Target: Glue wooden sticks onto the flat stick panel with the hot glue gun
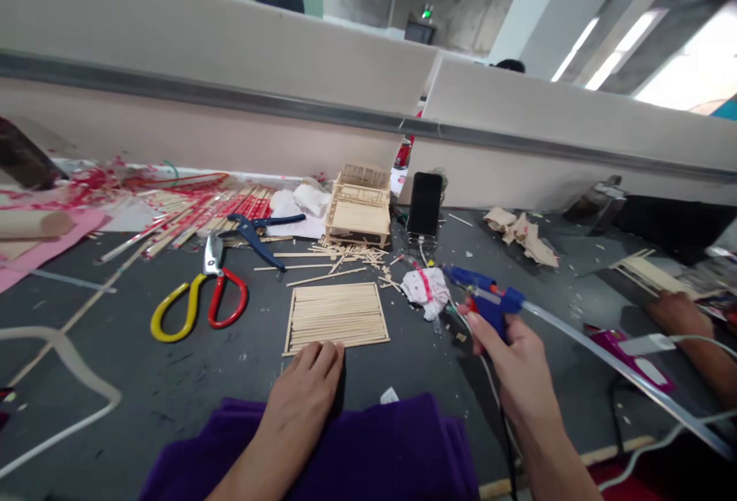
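Observation:
My right hand (512, 355) is wrapped round a blue hot glue gun (489, 308), its nozzle pointing left above a crumpled white wad (426, 291) with a red band. A long clear glue stick (610, 359) runs out of the gun's back. A flat rectangular panel of thin wooden sticks (339, 313) lies on the dark table. My left hand (308, 386) rests palm down at the panel's near edge, fingertips touching it and the thumb hard to make out. Red-and-yellow handled scissors (201, 286) and dark blue pliers (253, 236) lie to the left.
A small wooden stick model (360, 209) stands behind the panel, beside a propped phone (424, 206). Loose sticks and offcuts (351, 255) lie between. Folded purple cloth (397, 447) is at the front edge. Another person's hand (679, 313) is at the right, near a magenta device (630, 359).

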A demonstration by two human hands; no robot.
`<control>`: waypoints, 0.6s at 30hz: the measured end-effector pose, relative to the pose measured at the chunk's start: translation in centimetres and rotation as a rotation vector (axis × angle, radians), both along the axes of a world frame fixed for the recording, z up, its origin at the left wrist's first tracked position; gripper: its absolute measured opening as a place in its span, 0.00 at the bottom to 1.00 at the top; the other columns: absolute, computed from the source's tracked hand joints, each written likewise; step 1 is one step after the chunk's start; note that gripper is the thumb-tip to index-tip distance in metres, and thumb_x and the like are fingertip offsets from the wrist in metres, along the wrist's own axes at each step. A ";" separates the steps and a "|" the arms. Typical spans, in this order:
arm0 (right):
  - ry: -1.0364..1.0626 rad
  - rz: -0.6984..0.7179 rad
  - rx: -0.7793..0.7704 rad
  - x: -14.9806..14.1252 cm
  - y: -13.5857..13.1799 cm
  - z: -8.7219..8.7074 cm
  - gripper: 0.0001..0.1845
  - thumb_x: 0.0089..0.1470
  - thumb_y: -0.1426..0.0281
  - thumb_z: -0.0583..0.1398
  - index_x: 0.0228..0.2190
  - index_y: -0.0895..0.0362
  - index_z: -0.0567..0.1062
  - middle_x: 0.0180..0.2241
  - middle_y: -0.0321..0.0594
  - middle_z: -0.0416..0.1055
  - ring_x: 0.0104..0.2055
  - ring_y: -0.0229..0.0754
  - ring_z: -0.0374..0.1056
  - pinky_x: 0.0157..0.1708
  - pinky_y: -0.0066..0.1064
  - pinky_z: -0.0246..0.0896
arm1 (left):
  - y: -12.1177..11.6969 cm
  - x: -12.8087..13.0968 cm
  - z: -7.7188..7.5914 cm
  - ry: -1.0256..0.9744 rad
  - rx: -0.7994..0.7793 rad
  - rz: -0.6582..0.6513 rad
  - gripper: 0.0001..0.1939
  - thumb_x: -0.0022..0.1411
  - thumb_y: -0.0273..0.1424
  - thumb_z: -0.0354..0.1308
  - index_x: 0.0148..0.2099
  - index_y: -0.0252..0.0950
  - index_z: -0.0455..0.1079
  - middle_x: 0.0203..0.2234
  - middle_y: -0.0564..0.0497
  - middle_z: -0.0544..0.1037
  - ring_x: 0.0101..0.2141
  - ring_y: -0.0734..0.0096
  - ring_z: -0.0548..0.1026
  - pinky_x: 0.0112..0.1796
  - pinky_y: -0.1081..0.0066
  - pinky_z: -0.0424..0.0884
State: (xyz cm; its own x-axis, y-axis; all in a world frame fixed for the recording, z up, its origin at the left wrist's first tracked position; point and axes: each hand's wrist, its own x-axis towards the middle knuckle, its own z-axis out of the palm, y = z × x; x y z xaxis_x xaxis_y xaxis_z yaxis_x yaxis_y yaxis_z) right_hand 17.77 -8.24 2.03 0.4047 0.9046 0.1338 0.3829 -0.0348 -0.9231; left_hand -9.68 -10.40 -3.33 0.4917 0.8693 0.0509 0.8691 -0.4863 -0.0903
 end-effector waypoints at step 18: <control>-0.344 0.372 -0.389 -0.9 -3.0 -1.5 0.21 0.53 0.53 0.57 0.32 0.57 0.79 0.31 0.44 0.78 0.34 0.48 0.73 0.35 0.32 0.66 | -0.4 0.1 0.6 -0.015 0.077 -0.038 0.24 0.59 0.14 0.45 0.56 0.26 0.65 0.42 0.42 0.72 0.43 0.59 0.69 0.44 0.61 0.71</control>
State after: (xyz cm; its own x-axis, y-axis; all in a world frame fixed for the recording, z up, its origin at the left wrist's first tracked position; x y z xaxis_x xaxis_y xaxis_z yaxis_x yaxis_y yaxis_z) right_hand 16.87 -11.27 0.48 0.0463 0.9851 -0.1659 0.7065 -0.1497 -0.6917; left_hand -9.55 -10.80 -2.77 0.5225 0.8434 0.1250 0.8519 -0.5107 -0.1157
